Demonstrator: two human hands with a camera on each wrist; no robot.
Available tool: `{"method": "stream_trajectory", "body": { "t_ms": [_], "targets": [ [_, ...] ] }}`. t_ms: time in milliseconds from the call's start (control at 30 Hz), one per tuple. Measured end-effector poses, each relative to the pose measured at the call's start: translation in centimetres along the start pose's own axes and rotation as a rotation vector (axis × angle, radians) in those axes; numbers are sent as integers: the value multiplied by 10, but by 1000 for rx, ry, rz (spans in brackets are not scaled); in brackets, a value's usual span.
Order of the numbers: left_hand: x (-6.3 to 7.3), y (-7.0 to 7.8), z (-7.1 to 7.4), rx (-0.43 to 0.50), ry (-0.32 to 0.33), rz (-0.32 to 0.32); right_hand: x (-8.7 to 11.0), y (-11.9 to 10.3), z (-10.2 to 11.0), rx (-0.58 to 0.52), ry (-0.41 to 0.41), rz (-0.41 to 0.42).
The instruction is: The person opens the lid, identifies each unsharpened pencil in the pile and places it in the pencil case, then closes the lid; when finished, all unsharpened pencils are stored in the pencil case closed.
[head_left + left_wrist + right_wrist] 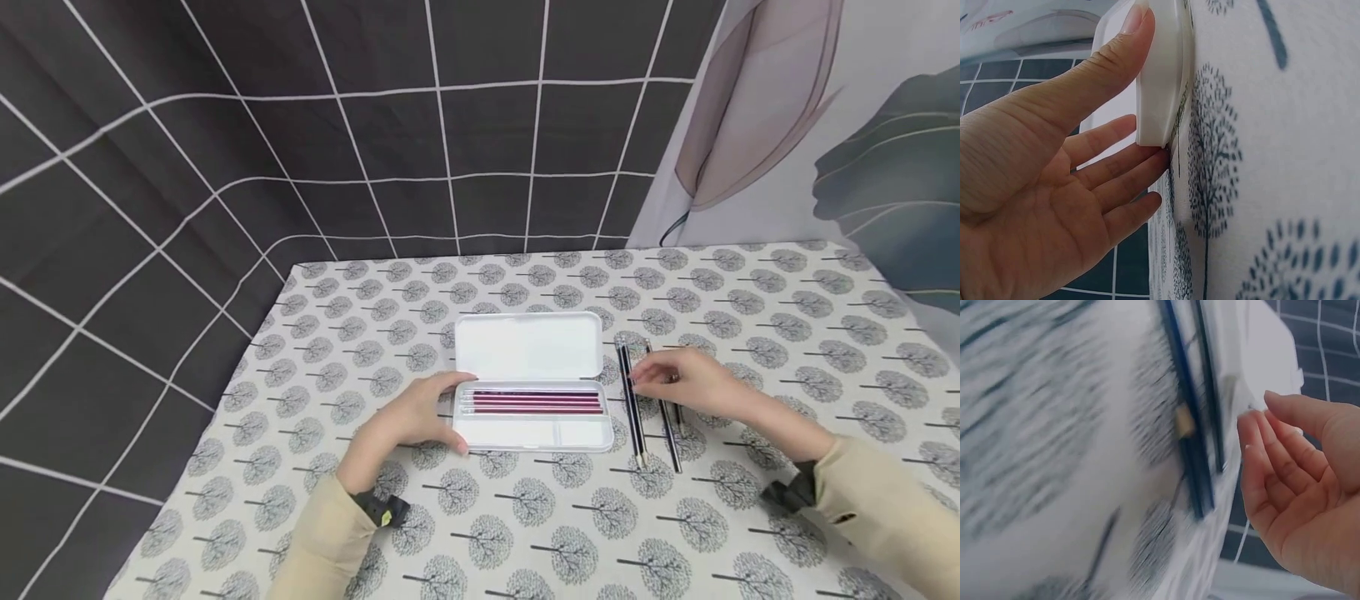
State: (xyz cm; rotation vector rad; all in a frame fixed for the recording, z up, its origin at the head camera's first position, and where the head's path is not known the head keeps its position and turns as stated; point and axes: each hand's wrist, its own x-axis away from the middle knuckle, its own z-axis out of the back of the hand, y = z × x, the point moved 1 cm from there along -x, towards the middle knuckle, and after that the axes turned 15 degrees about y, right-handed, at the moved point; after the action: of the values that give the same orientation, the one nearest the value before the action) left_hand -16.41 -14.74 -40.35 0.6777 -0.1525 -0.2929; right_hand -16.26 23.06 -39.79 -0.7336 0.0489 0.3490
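A white pencil case lies with its lid folded back; several dark red and purple pencils fill its rear compartment. My left hand holds the case's left end, thumb along the front and fingers by the back corner. The left wrist view has that hand with its thumb against the case's wall. Over the loose black pencils, right of the case, hovers my right hand. Its fingers are loosely bent, thumb near index fingertip, with no pencil visible between them.
More dark pencils lie partly beneath the right hand. A tree-patterned cloth covers the table. Behind and to the left hangs a dark curtain with white grid lines; a leaf-patterned curtain hangs at the right.
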Motion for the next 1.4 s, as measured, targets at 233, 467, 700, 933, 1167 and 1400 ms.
{"method": "stream_trajectory", "body": {
  "t_ms": [233,467,700,933,1167,1400],
  "targets": [
    [1,2,3,6,2,-12,20,17,12,10,38,-98],
    [1,3,3,4,2,-8,21,21,7,90,59,-147],
    [1,3,3,21,1,-11,10,20,0,154,81,-159],
    [1,3,3,24,5,-36,2,14,1,150,3,-209],
    [1,4,4,23,4,-13,-2,14,3,76,-77,-334],
    [0,3,3,13,1,-3,-6,23,2,-27,-135,-445]
  ]
}}
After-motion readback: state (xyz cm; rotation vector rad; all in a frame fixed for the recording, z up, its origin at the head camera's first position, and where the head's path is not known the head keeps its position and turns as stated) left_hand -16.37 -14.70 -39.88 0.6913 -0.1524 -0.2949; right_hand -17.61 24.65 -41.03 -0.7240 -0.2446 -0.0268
